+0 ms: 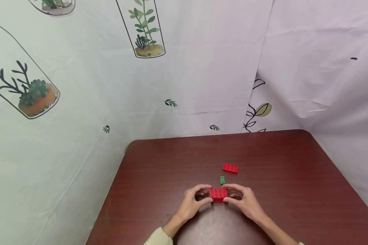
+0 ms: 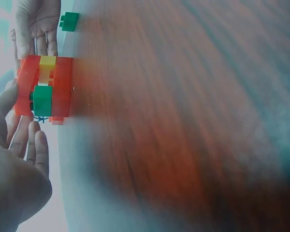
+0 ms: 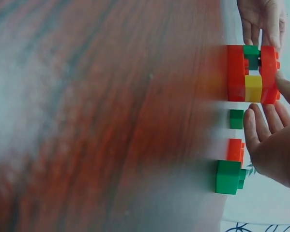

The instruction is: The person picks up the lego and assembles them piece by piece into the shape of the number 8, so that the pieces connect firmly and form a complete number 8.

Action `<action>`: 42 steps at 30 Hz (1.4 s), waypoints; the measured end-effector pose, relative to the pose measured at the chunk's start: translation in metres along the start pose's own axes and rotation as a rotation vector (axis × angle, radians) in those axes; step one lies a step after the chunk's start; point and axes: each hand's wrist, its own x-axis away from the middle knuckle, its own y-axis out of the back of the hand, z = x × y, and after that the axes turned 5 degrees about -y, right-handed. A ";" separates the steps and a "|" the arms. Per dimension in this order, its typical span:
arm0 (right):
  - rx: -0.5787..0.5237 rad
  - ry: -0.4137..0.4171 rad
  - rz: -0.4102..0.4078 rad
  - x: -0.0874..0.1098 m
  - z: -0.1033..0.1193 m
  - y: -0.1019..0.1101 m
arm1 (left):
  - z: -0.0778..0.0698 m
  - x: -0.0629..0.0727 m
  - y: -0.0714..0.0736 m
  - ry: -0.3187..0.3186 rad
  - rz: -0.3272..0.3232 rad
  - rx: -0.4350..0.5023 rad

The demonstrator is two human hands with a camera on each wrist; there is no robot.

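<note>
Both hands hold a red toy building brick (image 1: pixel 218 193) from its two ends, on top of a small stack. My left hand (image 1: pixel 190 203) pinches its left end between thumb and fingers. The right end is pinched likewise by my right hand (image 1: pixel 244 202). Beneath it stand a green brick (image 2: pixel 43 101) on the left and a yellow brick (image 3: pixel 253 88) on the right, both on a lower red brick (image 2: pixel 63 87) resting on the table. In the left wrist view, the green brick's studs show in a gap under the top brick, which looks slightly tilted.
A small green brick (image 1: pixel 222 180) lies just beyond the stack. Farther back is a loose red brick (image 1: pixel 230 168). The right wrist view also shows a larger-looking green brick (image 3: pixel 228 177). The brown table (image 1: pixel 159 163) meets patterned cloth (image 1: pixel 196 85) behind and at the sides.
</note>
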 end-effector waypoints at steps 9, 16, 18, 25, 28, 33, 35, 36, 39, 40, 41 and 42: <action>0.076 -0.014 -0.021 0.001 -0.002 0.001 | 0.000 0.000 -0.002 0.002 -0.028 -0.026; 0.086 -0.005 -0.026 0.002 -0.002 0.001 | 0.004 0.001 -0.004 0.008 -0.042 0.001; 0.087 -0.003 -0.026 0.001 -0.002 0.001 | 0.005 0.001 -0.004 -0.001 -0.047 0.000; 0.100 -0.003 -0.014 0.000 -0.001 0.002 | 0.004 0.001 -0.005 -0.014 -0.070 0.009; 0.102 -0.005 -0.007 -0.001 -0.001 0.002 | 0.003 0.002 -0.005 -0.012 -0.069 0.014; 0.119 -0.010 0.001 -0.002 0.001 0.003 | 0.004 0.002 -0.004 -0.007 -0.053 0.005; 0.124 -0.009 0.002 -0.002 0.001 0.003 | 0.005 0.002 -0.003 -0.015 -0.047 -0.008; 0.126 -0.010 0.001 -0.002 0.001 0.003 | 0.006 0.002 -0.003 -0.021 -0.042 -0.015; 0.134 -0.007 -0.004 -0.002 0.001 0.003 | 0.008 0.002 -0.003 -0.029 -0.032 -0.025; 0.140 -0.005 -0.008 -0.001 0.001 0.002 | 0.008 0.002 -0.003 -0.032 -0.030 -0.027; 0.144 -0.008 -0.012 -0.001 0.001 0.002 | 0.008 0.001 -0.003 -0.032 -0.027 -0.028; 0.149 -0.008 -0.017 -0.001 0.001 0.002 | 0.008 0.001 -0.003 -0.031 -0.025 -0.030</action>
